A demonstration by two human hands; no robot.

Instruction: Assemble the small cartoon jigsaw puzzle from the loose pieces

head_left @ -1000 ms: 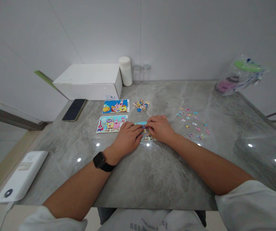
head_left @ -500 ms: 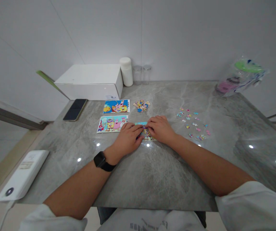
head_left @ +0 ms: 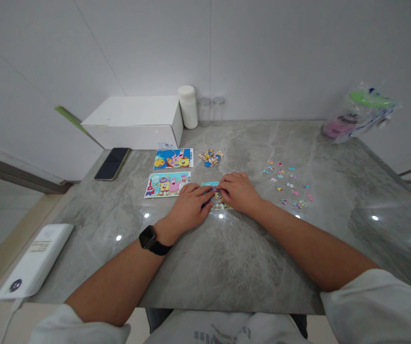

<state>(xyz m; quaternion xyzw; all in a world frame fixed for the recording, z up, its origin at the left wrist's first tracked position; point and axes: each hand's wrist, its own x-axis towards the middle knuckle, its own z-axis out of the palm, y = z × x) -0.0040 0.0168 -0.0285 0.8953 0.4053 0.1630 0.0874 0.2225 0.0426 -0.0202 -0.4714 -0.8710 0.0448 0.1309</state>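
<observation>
A partly assembled jigsaw puzzle lies on the table between my hands, its top and lower middle showing. My left hand rests over its left side, fingers bent onto the pieces and thumb at the lower edge. From the right, my right hand reaches over the puzzle with curled fingers, the tips pinched on a puzzle piece that is mostly covered. The two hands' fingertips nearly meet. Beside my left hand is a cartoon picture card, its right end touching or just under my fingers.
Loose puzzle pieces are scattered to the right; a heap of pieces sits behind the puzzle. A second card, a phone, a white box, a white bottle, a bagged item and a white device stand around.
Both hands stay in nearly the same place over the puzzle. My left fingers and thumb shift very slightly; the cards and loose pieces have not moved.
</observation>
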